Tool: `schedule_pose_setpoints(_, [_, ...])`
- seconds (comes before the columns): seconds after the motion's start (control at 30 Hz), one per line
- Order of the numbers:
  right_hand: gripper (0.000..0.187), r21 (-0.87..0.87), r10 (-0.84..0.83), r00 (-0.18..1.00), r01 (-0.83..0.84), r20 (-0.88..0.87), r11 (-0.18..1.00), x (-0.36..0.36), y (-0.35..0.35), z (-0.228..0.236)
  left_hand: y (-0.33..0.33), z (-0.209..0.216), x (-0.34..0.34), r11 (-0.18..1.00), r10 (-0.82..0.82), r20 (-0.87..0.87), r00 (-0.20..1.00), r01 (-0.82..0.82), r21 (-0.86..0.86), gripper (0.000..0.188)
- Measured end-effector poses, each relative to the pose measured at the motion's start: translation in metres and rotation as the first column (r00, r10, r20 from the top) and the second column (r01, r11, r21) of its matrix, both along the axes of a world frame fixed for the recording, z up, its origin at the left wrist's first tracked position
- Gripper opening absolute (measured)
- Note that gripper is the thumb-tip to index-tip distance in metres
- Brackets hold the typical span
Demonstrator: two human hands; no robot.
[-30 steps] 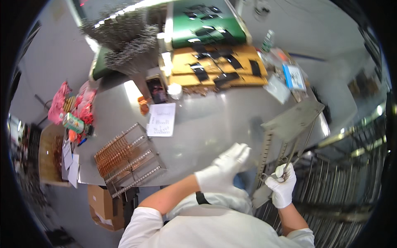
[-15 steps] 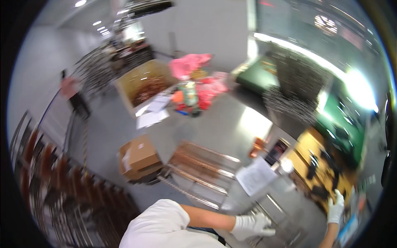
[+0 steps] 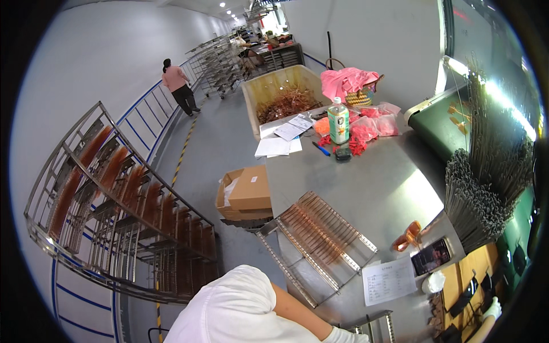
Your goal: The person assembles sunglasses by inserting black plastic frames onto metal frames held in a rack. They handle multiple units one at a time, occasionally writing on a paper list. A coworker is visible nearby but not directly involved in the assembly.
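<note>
At the lower edge, my left hand (image 3: 345,336) wears a white glove and is mostly cut off, its fingers out of sight. It lies beside a small metal frame (image 3: 374,328) on the steel table. My right hand (image 3: 492,310), also gloved in white, is at the lower right over a yellow-brown board (image 3: 486,260) with black strip-like pieces (image 3: 464,297). Its fingers look partly spread, with nothing visible in them. A metal rack holding rows of thin copper-coloured strands (image 3: 320,228) lies left of a printed sheet (image 3: 390,282).
On the steel table (image 3: 354,177) are a phone (image 3: 432,256), a bottle (image 3: 339,123), pink bags (image 3: 372,126) and papers (image 3: 274,147). Bundled thin rods (image 3: 480,194) stand at right. A cardboard box (image 3: 246,191) and tall rack (image 3: 131,194) are left; a person (image 3: 178,86) is farther off.
My view has swung, so the table and racks appear farther right and the tall rack shows more fully. Both hands now sit lower in the picture, the left one mostly out of it.
</note>
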State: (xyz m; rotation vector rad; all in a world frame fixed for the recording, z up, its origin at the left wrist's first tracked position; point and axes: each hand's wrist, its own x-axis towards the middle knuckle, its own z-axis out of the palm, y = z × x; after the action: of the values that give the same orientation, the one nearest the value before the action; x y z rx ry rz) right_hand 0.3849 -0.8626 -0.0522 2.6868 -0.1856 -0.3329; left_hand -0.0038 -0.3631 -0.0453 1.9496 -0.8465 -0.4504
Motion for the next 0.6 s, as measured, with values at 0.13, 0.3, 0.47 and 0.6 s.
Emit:
schedule_pose_setpoints(0.13, [0.029,0.037,0.008,0.978,-0.016,0.211,0.999,-0.056,-0.061,0.016,0.009,0.018,0.002,0.991,-0.113,-0.006,0.994,0.112,-0.072,0.06])
schedule_pose_setpoints(0.3, [0.091,0.186,-0.045,0.976,0.005,0.212,0.983,-0.13,-0.045,0.022,0.021,0.026,0.001,0.979,-0.191,0.105,0.976,0.197,-0.05,0.052])
schedule_pose_setpoints(0.47, [0.045,0.081,0.113,0.812,-0.194,0.573,0.978,-0.185,0.051,0.085,0.041,0.05,0.003,0.958,-0.285,0.271,0.919,0.277,0.066,0.057])
schedule_pose_setpoints(0.6, [0.055,0.22,0.053,0.739,-0.267,0.672,0.938,-0.255,0.126,0.164,0.053,0.077,0.0,0.913,-0.407,0.43,0.806,0.37,0.172,0.069])
